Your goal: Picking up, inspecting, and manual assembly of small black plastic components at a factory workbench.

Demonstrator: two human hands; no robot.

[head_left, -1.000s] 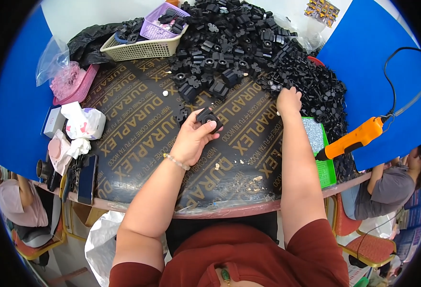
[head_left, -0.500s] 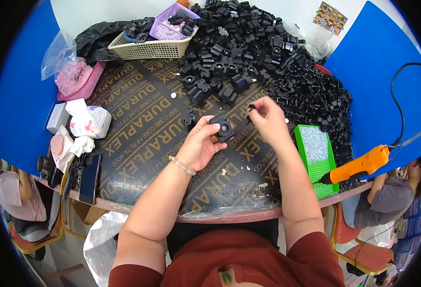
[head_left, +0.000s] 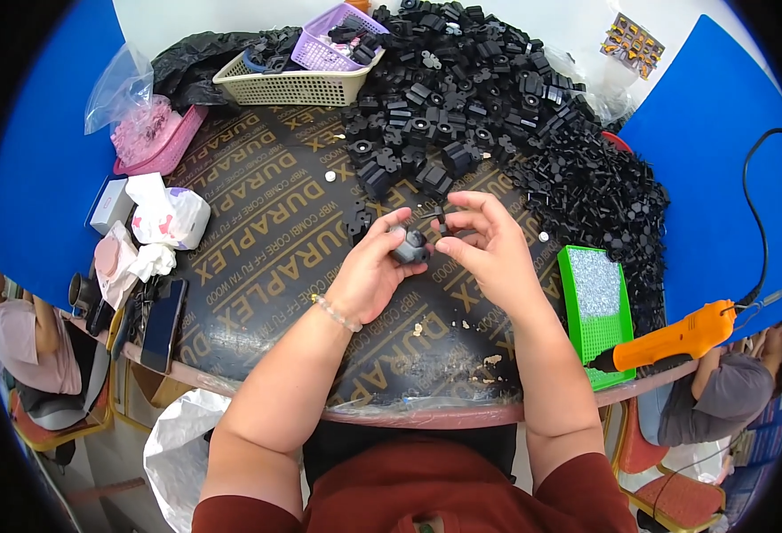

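Observation:
My left hand (head_left: 371, 271) is closed round a chunky black plastic part (head_left: 409, 247) with a round hole in it, above the middle of the table. Close to its right, my right hand (head_left: 496, 253) has its fingers curled round a small thin black plastic piece (head_left: 440, 218). The small piece is apart from the larger part, and its exact shape is hard to make out. Behind the hands lies a big heap of similar chunky black parts (head_left: 444, 98). Small flat black pieces (head_left: 586, 186) form a second heap to the right.
A green tray (head_left: 626, 333) of small silvery pieces stands at the right, with an orange electric screwdriver (head_left: 675, 336) hanging over it. Baskets (head_left: 298, 89) stand at the back left. Tissues (head_left: 173, 218) and a phone (head_left: 163, 324) lie left. Blue panels (head_left: 711, 160) flank the table.
My right hand has come nearer my left and turned, its small black piece now beside the larger part. My left hand has tilted the larger part. The whole view has shifted slightly.

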